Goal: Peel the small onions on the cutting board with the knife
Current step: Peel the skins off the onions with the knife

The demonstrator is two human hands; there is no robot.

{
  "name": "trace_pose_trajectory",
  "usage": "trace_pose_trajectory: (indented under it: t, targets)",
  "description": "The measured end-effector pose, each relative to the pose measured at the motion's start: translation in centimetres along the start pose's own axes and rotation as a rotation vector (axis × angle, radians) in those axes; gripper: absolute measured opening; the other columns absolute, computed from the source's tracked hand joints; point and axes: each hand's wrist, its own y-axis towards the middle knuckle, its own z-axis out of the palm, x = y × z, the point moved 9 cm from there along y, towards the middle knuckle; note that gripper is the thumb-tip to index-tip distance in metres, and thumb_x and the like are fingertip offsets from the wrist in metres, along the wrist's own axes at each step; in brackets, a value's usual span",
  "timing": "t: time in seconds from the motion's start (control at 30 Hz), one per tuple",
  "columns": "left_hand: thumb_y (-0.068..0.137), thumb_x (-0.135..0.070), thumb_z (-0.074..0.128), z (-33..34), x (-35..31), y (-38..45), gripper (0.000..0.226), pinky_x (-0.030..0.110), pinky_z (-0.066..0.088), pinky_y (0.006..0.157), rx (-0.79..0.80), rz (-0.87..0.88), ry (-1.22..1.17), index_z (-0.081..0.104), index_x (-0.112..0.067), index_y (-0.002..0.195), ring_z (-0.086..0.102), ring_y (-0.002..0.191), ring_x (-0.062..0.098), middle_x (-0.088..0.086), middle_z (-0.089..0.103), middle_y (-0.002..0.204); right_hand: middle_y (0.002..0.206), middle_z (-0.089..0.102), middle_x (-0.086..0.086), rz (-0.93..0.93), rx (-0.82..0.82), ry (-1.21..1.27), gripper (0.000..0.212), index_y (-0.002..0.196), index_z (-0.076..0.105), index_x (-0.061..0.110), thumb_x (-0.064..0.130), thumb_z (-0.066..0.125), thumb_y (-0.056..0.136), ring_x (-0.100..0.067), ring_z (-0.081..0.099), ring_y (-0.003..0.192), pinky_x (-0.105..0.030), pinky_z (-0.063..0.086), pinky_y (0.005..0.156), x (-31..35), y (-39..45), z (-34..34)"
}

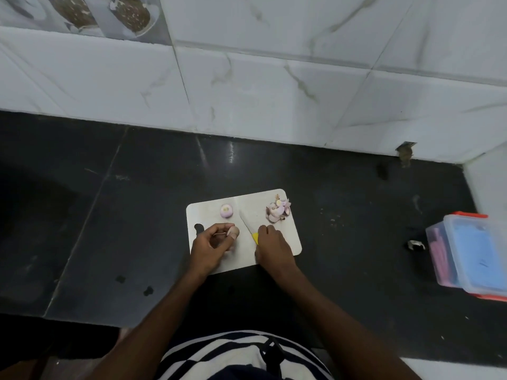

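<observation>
A white cutting board (290,237) lies on the dark counter. My left hand (211,248) grips a small unpeeled onion (233,231) at the board's left side. A peeled pale-purple onion (226,210) sits just beyond it. My right hand (274,249) holds a knife (247,223) by its yellow handle, the blade pointing away and left, flat near the board between the two hands. A heap of onion skins and trimmings (277,211) rests at the board's far right corner.
A clear plastic box with an orange lid (472,256) stands at the right counter edge, a small metal clip (415,245) beside it. White marble wall tiles (274,91) rise behind the dark counter (109,215).
</observation>
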Motion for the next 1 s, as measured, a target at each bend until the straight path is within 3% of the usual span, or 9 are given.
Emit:
trace_pose_trajectory:
  t: [0.1,0.23,0.33,0.47,0.57,0.73,0.87,1.0]
  targets:
    - [0.095,-0.032,0.082,0.8,-0.3,-0.3,0.023,0.053,0.064,0.098,0.048,-0.041,-0.071,0.081,-0.025,0.117,0.079,0.100,0.024,0.002,0.083,0.110,0.115,0.060,-0.017,0.100,0.028,0.182,0.021,0.113,0.057,0.002,0.011,0.057,0.095,-0.035,0.060,0.105,-0.034,0.036,0.074,-1.1,-1.1,-0.2]
    - [0.095,-0.025,0.082,1.8,-1.5,-0.8,0.025,0.032,0.064,0.084,0.104,-0.074,-0.218,0.081,-0.022,0.120,0.075,0.108,0.018,0.002,0.082,0.116,0.098,0.068,-0.013,0.220,-0.021,0.525,0.016,0.100,0.060,0.004,0.019,0.056,0.101,-0.030,0.062,0.090,-0.037,0.041,0.069,-2.1,-3.8,-1.8]
    - [0.094,-0.021,0.080,2.8,-2.7,-1.2,0.030,0.025,0.062,0.082,0.176,-0.071,-0.334,0.078,-0.019,0.123,0.075,0.119,0.015,-0.002,0.081,0.124,0.091,0.075,-0.001,0.235,-0.030,0.799,0.012,0.103,0.063,0.016,0.019,0.052,0.102,-0.026,0.071,0.087,-0.042,0.056,0.078,-1.2,-5.8,-2.7]
    - [0.087,-0.027,0.079,3.9,-4.3,-1.9,0.046,0.026,0.061,0.089,0.274,-0.048,-0.425,0.072,-0.012,0.131,0.075,0.121,0.019,0.007,0.079,0.128,0.089,0.073,0.006,0.195,-0.147,0.946,0.019,0.109,0.068,0.034,0.029,0.050,0.106,-0.012,0.067,0.085,-0.035,0.054,0.081,0.0,-7.5,-4.4]
    - [0.088,-0.023,0.077,4.6,-5.4,-2.1,0.046,0.026,0.060,0.092,0.324,-0.038,-0.462,0.070,-0.009,0.132,0.075,0.120,0.022,0.010,0.079,0.129,0.088,0.071,0.002,0.164,-0.241,0.942,0.029,0.101,0.070,0.030,0.037,0.044,0.113,-0.007,0.064,0.080,-0.036,0.054,0.080,0.0,-8.0,-5.5]
    - [0.090,-0.017,0.073,5.8,-7.1,-2.8,0.045,0.025,0.061,0.088,0.356,-0.038,-0.557,0.068,-0.011,0.134,0.076,0.112,0.017,0.005,0.080,0.120,0.070,0.057,0.005,0.021,-0.370,0.840,0.028,0.100,0.064,0.024,0.029,0.041,0.116,-0.007,0.053,0.063,-0.030,0.045,0.063,0.5,-8.7,-7.8]
    - [0.090,-0.024,0.074,6.4,-7.9,-3.2,0.036,0.026,0.063,0.089,0.329,-0.027,-0.535,0.074,-0.014,0.125,0.078,0.107,0.018,0.004,0.082,0.117,0.070,0.058,0.006,0.011,-0.422,0.860,0.033,0.086,0.055,0.031,0.022,0.042,0.116,-0.008,0.052,0.063,-0.027,0.042,0.062,0.5,-8.9,-8.3]
    - [0.090,-0.023,0.077,6.4,-8.6,-3.2,0.034,0.030,0.062,0.096,0.332,0.045,-0.463,0.076,-0.010,0.122,0.078,0.111,0.024,0.009,0.082,0.118,0.069,0.057,0.009,0.042,-0.452,0.801,0.030,0.089,0.053,0.033,0.027,0.040,0.116,-0.008,0.055,0.064,-0.028,0.042,0.062,1.0,-8.9,-8.6]
